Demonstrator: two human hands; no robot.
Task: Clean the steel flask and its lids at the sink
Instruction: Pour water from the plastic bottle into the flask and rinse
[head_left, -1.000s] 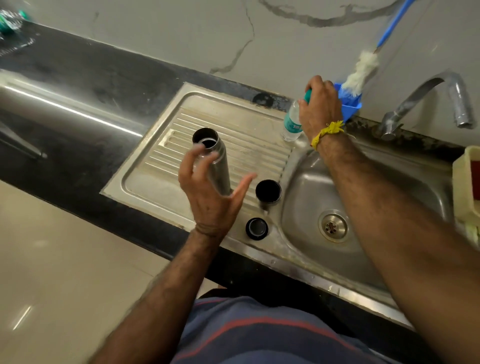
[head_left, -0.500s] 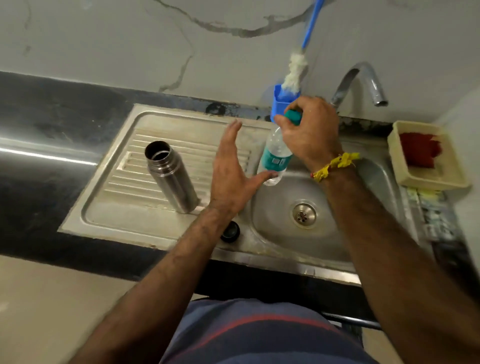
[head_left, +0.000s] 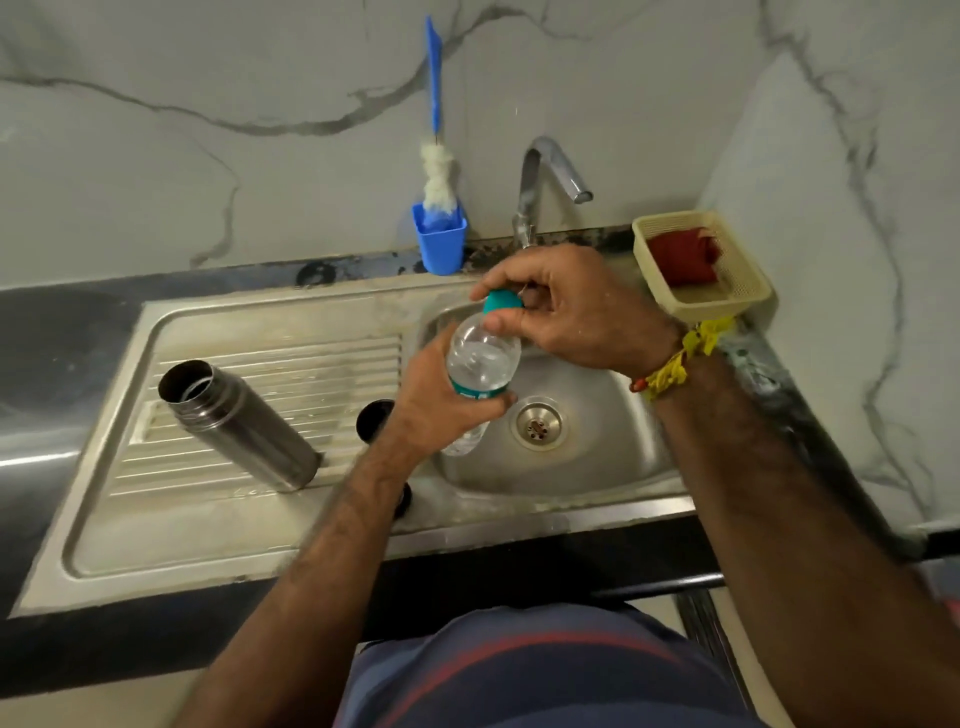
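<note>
gripping bottle, teal label unreadable

A white-bristled brush stands in a blue cup left of the tap; a cream basket holds a red cloth.

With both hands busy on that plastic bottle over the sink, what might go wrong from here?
1. The right hand pinches the teal cap; once loose, it may drop toward the drain.
2. The left hand grips the plastic bottle; squeezing could spill its contents.
3. The open steel flask stands unheld on the ribbed drainboard; an elbow might topple it.
</note>
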